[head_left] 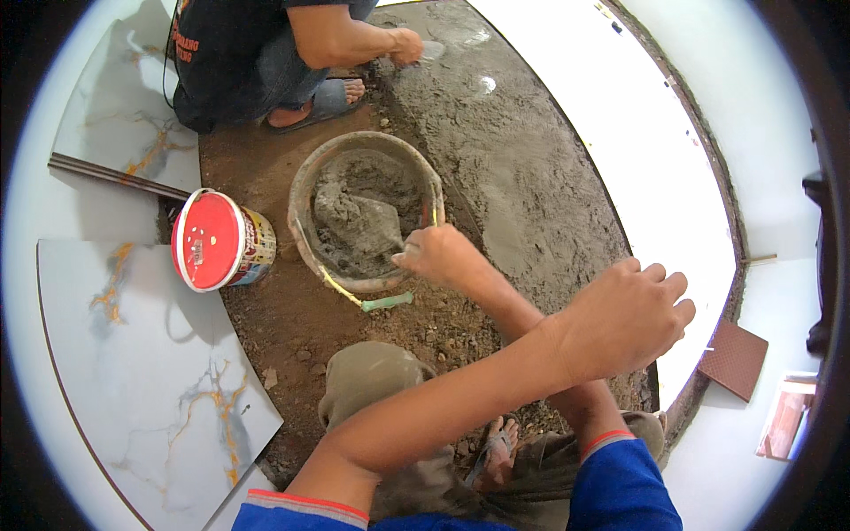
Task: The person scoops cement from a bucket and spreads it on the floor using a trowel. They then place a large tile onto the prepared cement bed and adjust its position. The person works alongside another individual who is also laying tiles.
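Observation:
My left hand [633,314] crosses over my right arm and hangs at the right, fingers curled; whatever they may hold is hidden. My right hand [434,252] grips a trowel, its cement-coated blade [363,226] inside a round bucket [301,243] of wet grey mortar [359,168]. The bucket stands on brown soil, with a yellow handle ending in a green grip [387,301]. To its left is a paint pail [252,248] with a red lid.
A co-worker [266,53] squats at the top, hand on a tool over a wet mortar bed [522,177]. Marble-pattern tiles [133,372] lie left and upper left. White tiled floor [673,177] borders the mortar at right, with a brown tile [735,358] against the wall.

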The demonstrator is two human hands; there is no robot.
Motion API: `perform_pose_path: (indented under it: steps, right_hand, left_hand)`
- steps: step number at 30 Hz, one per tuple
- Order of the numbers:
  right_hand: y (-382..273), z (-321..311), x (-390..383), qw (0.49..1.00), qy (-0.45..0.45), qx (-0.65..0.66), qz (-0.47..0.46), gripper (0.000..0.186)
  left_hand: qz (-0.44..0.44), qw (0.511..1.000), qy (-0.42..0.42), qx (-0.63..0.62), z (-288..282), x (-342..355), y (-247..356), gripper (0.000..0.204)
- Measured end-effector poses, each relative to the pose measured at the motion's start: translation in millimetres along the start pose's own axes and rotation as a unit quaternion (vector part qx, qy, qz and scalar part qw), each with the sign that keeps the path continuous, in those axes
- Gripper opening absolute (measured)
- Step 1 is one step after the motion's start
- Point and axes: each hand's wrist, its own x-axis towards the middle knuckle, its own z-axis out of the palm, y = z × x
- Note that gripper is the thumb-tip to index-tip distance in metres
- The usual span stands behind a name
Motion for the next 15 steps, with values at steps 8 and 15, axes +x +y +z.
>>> perform_pose_path:
  steps: [8, 15]
  right_hand:
    - [16.3, -25.8, -50.9, 0.931, -0.067, 0.321, 0.162, 0.029]
    - [107.5, -49.8, -92.9, 0.933, 0.140, 0.163, 0.290, 0.040]
  left_hand:
    - [0.004, 0.998, -0.056, -0.031, 17.9, 13.7, 23.4, 0.011]
    - [0.004, 0.995, -0.090, -0.044, 24.2, 25.6, 32.9, 0.017]
